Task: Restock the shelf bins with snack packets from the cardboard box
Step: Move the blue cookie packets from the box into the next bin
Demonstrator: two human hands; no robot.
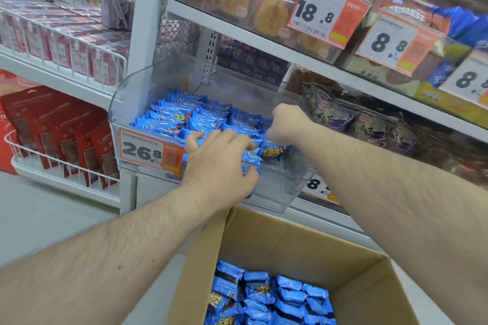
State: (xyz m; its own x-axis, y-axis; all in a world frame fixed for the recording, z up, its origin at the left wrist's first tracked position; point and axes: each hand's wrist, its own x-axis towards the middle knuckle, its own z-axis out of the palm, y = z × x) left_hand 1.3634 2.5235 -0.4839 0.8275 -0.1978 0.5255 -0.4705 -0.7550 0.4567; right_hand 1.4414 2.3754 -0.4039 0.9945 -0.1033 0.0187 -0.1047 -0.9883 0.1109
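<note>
Shop shelving surrounds a clear bin (277, 192) where the left hand (219, 161) grips blue packets (184, 119); the right hand's (286, 124) grasp is hidden.

Shop aisle with white metal shelving (264, 42) on a perforated upright (211, 55), carrying orange-and-white price tags (320, 13). At left, white wire-fronted racks (66, 42) hold red packets (60, 134) above a pale grey floor (39, 216). Lighting is even and bright.

clear plastic bin (277, 192), glossy blue packets (184, 120)
</note>
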